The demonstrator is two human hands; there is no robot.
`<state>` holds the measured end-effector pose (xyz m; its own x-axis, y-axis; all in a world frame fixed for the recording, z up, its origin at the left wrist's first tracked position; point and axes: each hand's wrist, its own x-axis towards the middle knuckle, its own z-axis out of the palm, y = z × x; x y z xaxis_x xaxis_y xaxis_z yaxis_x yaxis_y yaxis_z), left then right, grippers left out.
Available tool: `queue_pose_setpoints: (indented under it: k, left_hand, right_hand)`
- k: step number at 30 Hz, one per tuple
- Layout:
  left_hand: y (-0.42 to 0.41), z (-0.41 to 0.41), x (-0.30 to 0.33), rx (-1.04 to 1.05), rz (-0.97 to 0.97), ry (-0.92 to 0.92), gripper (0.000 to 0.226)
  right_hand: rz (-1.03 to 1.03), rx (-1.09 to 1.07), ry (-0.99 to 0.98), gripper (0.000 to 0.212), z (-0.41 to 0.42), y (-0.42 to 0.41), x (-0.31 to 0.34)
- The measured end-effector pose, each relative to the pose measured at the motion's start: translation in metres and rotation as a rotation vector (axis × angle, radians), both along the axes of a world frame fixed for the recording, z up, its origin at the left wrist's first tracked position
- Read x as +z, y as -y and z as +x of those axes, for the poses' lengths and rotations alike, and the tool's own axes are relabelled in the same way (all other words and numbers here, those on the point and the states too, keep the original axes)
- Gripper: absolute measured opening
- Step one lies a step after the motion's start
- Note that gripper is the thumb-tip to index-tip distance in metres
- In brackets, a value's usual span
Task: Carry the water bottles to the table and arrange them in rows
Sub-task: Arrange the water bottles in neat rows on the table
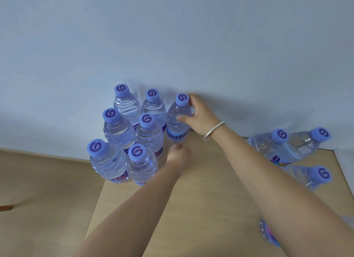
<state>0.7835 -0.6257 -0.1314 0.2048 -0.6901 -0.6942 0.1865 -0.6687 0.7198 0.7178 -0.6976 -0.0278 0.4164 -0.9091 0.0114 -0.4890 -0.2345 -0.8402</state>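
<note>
Head camera looks steeply down, close above table (201, 199).

Right hand (201, 117) grips an upright bottle (178, 120) beside six others; left hand (179, 155) curled near the table (210, 199).

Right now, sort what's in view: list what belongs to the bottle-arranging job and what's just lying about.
Part of the job:
- arranged bottles, seven standing by the wall
- held bottle, gripped by the right hand
- left hand, at the group's edge, holding nothing visible
- waiting bottles at the right
- table

Just about:
- bracelet
- wall
- floor
</note>
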Motion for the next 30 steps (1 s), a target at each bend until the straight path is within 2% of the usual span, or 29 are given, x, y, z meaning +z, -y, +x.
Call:
queue_pose_setpoints:
  k: [2, 5, 10, 13, 14, 15, 17, 19, 20, 21, 22, 25, 26, 28, 30]
  left_hand:
    - [0.0, -0.001, 0.0, -0.004, -0.01, 0.006, 0.029]
    - [-0.001, 0.0, 0.001, -0.009, -0.018, 0.006, 0.047]
    - [0.0, 0.002, 0.004, -0.058, -0.035, 0.06, 0.04]
    - [-0.002, 0.005, 0.009, -0.117, -0.04, 0.113, 0.04]
    - [-0.004, 0.008, 0.01, -0.145, -0.048, 0.153, 0.044]
    - [-0.007, 0.012, 0.011, -0.171, -0.065, 0.198, 0.051]
    - [-0.017, 0.019, 0.012, -0.201, -0.132, 0.245, 0.068]
    - [-0.03, 0.022, 0.014, -0.217, -0.187, 0.253, 0.076]
    - [-0.038, 0.021, 0.015, -0.227, -0.196, 0.257, 0.076]
    - [-0.045, 0.021, 0.015, -0.239, -0.196, 0.259, 0.074]
    - [-0.053, 0.019, 0.015, -0.255, -0.195, 0.264, 0.072]
    - [-0.072, 0.012, 0.017, -0.304, -0.198, 0.289, 0.066]
    - [-0.078, 0.009, 0.018, -0.321, -0.197, 0.292, 0.065]
    - [-0.088, 0.005, 0.023, -0.37, -0.203, 0.311, 0.062]
    - [-0.097, 0.004, 0.026, -0.43, -0.215, 0.332, 0.061]
  right_hand:
    - [-0.02, -0.014, 0.006, 0.051, 0.001, -0.002, -0.003]
    - [-0.075, -0.054, -0.046, 0.049, 0.003, -0.004, -0.005]
    - [-0.062, -0.15, -0.102, 0.052, 0.004, -0.013, 0.001]
    - [-0.07, -0.117, -0.247, 0.066, -0.005, -0.025, 0.005]
    - [-0.086, -0.145, -0.231, 0.07, -0.012, -0.032, 0.009]
    - [-0.133, -0.205, -0.169, 0.07, -0.022, -0.041, 0.015]
    - [-0.412, -0.387, -0.052, 0.059, -0.048, -0.06, 0.027]
    - [-0.711, -0.593, -0.078, 0.051, -0.081, -0.074, 0.034]
    - [-0.757, -0.687, -0.104, 0.052, -0.097, -0.078, 0.036]
    - [-0.725, -0.768, -0.11, 0.055, -0.109, -0.081, 0.035]
    - [-0.603, -0.831, -0.085, 0.059, -0.119, -0.082, 0.033]
    - [-0.021, -0.854, 0.04, 0.073, -0.126, -0.08, 0.021]
    - [0.056, -0.833, 0.036, 0.072, -0.125, -0.079, 0.016]
    - [0.03, -0.864, 0.009, 0.062, -0.125, -0.075, 0.011]
    - [-0.007, -0.893, -0.032, 0.035, -0.128, -0.075, 0.014]
